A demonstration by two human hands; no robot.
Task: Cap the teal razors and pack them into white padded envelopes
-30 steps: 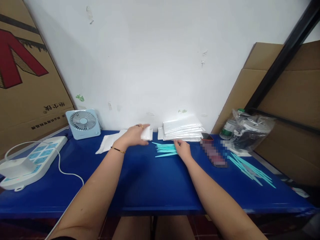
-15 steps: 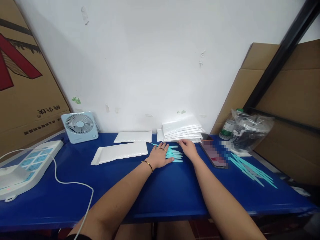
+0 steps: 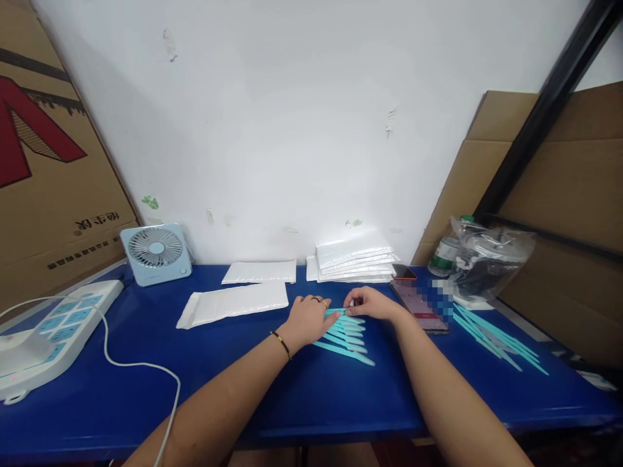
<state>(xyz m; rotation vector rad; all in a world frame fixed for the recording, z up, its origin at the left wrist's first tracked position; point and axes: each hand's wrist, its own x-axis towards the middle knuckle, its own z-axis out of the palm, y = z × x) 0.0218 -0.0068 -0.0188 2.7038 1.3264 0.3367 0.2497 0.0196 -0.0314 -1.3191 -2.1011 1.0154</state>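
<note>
1. the left hand (image 3: 306,320) lies flat, palm down and fingers spread, on one end of a fan of teal sticks (image 3: 346,336) in the middle of the blue surface (image 3: 292,389).
2. the right hand (image 3: 372,303) sits just beside it at the far end of the same fan, fingers curled and pinching the tip of one teal stick between thumb and forefinger.
3. the teal sticks spread out from under the left hand toward the near right, lying flat on the surface, their ends touching or overlapping near the hands.
4. a second heap of teal sticks (image 3: 496,337) lies well apart on the right side of the surface.
5. a phone (image 3: 418,299) lies flat just right of the right hand, its screen blurred.
6. behind the hands, against the white wall, a stack of white padded envelopes (image 3: 354,257) rests on the surface.
7. left of that stack, two single white envelopes (image 3: 236,299) lie flat, one behind the other.
8. a small pale-blue fan (image 3: 156,253) stands upright at the far left, near a white power strip (image 3: 58,324) with a white cable (image 3: 141,370) trailing off the near edge.
9. on the far right, a clear plastic bag (image 3: 487,256) leans beside a bottle (image 3: 442,253), with cardboard behind them.
</note>
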